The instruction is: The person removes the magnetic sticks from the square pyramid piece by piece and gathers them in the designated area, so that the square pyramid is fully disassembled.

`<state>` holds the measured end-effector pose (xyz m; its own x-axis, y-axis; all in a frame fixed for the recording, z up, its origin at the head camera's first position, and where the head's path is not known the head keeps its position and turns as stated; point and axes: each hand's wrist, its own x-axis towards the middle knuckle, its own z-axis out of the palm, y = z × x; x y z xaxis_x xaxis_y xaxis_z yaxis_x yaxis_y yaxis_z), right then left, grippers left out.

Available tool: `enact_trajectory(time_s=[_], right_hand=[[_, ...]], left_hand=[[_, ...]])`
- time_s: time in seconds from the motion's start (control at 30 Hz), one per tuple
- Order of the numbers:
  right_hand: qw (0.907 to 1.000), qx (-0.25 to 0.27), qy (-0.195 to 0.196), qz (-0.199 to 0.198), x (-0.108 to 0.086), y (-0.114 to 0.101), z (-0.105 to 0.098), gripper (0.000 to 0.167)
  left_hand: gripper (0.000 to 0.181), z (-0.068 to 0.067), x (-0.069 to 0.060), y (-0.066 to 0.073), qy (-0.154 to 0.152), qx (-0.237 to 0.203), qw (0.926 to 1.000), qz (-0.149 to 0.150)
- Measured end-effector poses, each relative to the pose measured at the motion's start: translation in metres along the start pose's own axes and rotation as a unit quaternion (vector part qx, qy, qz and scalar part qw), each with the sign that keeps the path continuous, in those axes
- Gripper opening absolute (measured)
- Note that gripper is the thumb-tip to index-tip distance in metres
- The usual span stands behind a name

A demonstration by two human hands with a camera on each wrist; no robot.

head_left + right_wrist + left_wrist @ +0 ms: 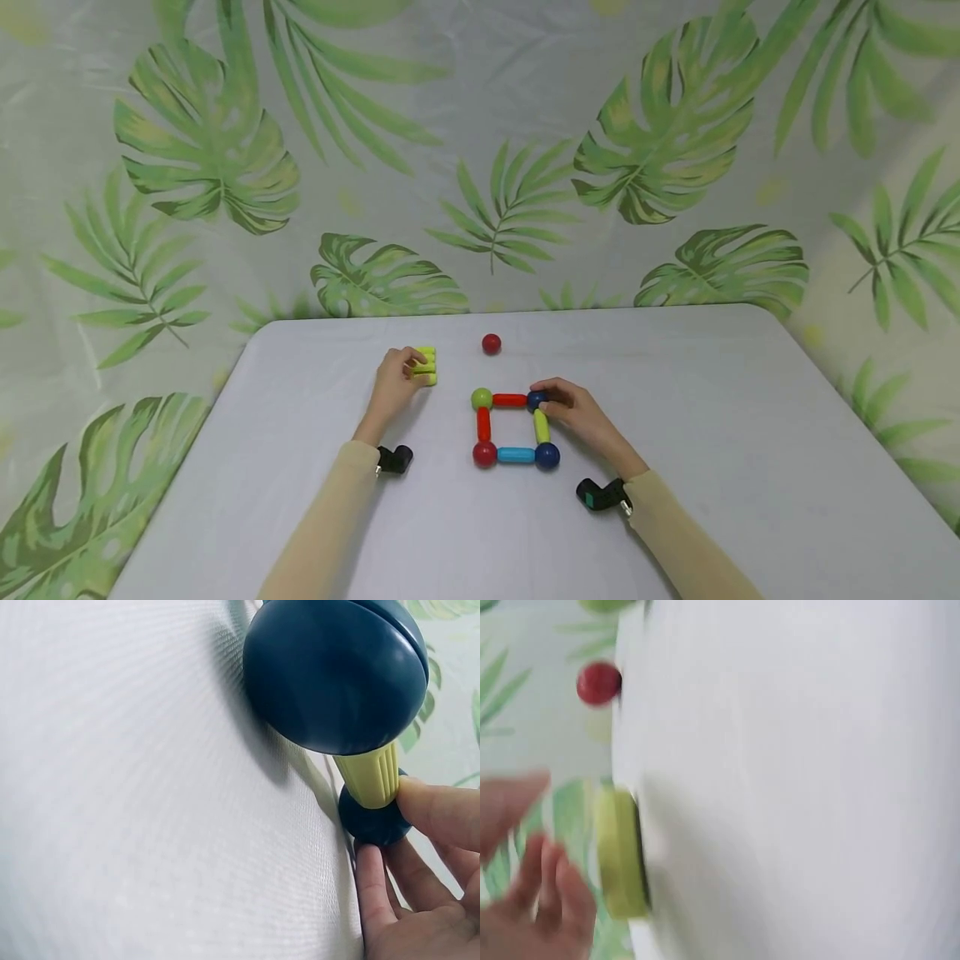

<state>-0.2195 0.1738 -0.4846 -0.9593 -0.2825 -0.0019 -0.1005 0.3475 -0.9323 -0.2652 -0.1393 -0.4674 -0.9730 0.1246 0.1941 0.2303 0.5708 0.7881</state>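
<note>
A square of magnetic rods and balls lies on the table. My right hand [585,421] pinches its far-right dark blue ball [536,400] between thumb and fingers, as the right wrist view also shows. A yellow-green rod [542,427] links that ball to the near-right dark blue ball [547,456]. Two red rods, a light blue rod [516,455], a green ball [482,399] and a red ball [484,453] form the other sides and corners. My left hand [395,383] hovers at several yellow-green rods [429,367]; in the left wrist view its fingers are apart from the rod [621,855].
A loose red ball [491,343] sits near the table's far edge, beyond the square. The white-covered table [675,375] backs onto a leaf-patterned cloth [510,108]. A black wrist camera [603,493] is strapped to each forearm.
</note>
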Motion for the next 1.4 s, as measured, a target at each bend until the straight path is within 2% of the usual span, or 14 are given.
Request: enact_trajectory(time_s=[0.07,0.17,0.23,0.33,0.5,0.57,0.6,0.67,0.73,0.8,0.9,1.0,1.2,1.4], right_hand=[[1.0000,0.005,0.002,0.000,0.000,0.000,-0.001,0.030],[0.9999,0.012,0.001,-0.007,0.001,0.001,-0.001,0.029],[0.9997,0.019,-0.003,-0.012,0.001,0.002,-0.001,0.030],[0.9997,0.019,-0.011,-0.011,0.001,0.002,0.001,0.030],[0.9998,0.014,-0.010,-0.003,-0.006,-0.010,0.001,0.031],[0.9998,0.015,-0.013,-0.005,-0.010,-0.021,0.000,0.031],[0.9998,0.014,-0.015,-0.005,-0.012,-0.027,0.000,0.031],[0.9997,0.011,-0.019,-0.012,-0.015,-0.035,-0.001,0.031],[0.9998,0.012,-0.015,-0.011,-0.012,-0.027,-0.001,0.031],[0.9999,0.008,-0.008,-0.012,-0.008,-0.017,-0.001,0.030],[0.9999,0.007,-0.002,-0.012,-0.003,-0.002,0.000,0.030],[0.9999,0.011,-0.005,-0.008,-0.003,-0.005,0.001,0.030],[0.9998,0.017,-0.010,-0.007,-0.005,-0.012,0.002,0.031],[0.9999,0.016,-0.002,-0.002,-0.002,0.001,0.000,0.029]], left_hand=[[0.024,0.009,-0.002,0.011,-0.085,-0.015,0.9950,0.052],[0.032,0.024,-0.003,0.028,-0.214,-0.021,0.9713,0.101],[0.036,0.032,-0.002,0.034,-0.255,-0.001,0.9595,0.120],[0.036,0.040,0.001,0.038,-0.264,0.043,0.9554,0.125],[0.029,0.044,0.003,0.041,-0.260,0.109,0.9492,0.140],[0.028,0.044,0.003,0.041,-0.248,0.098,0.9539,0.137],[0.028,0.044,0.003,0.041,-0.238,0.081,0.9593,0.129],[0.030,0.045,0.004,0.039,-0.202,0.031,0.9728,0.108],[0.032,0.048,0.009,0.037,-0.154,-0.016,0.9844,0.084],[0.033,0.051,0.017,0.036,-0.099,-0.043,0.9925,0.058],[0.033,0.055,0.029,0.035,-0.031,-0.062,0.9974,0.018],[0.032,0.059,0.039,0.034,0.008,-0.065,0.9978,-0.007],[0.032,0.066,0.050,0.033,0.024,-0.041,0.9984,-0.032],[0.037,0.067,0.053,0.031,0.013,-0.030,0.9992,-0.023]])
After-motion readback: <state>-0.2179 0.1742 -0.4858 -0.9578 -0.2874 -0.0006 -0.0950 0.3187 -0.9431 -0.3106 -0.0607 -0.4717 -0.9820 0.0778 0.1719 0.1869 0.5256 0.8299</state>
